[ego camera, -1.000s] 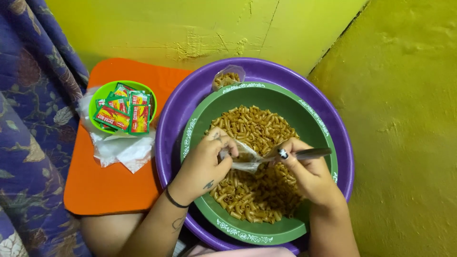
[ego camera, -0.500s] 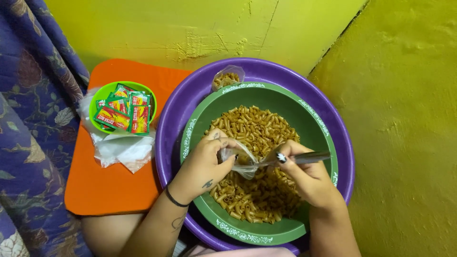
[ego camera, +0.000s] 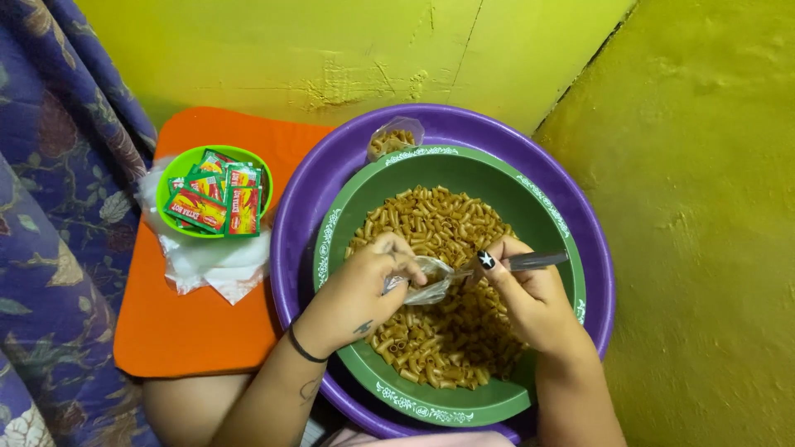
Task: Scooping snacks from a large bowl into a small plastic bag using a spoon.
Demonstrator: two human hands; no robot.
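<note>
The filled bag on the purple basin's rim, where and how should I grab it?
Probably pinch the filled bag at its gathered clear top, coming from above on the wall side. It sits propped between the purple basin and the green bowl, its lower part full of pasta, so squeezing there could crush it. Both the left hand and the right hand are busy.

Even, fairly bright light from above; colours v. saturated; soft shadows under hands [ego camera: 364, 290] in green bowl [ego camera: 348, 207]; spoon [ego camera: 530, 261] glints; slight softness twd edges
</note>
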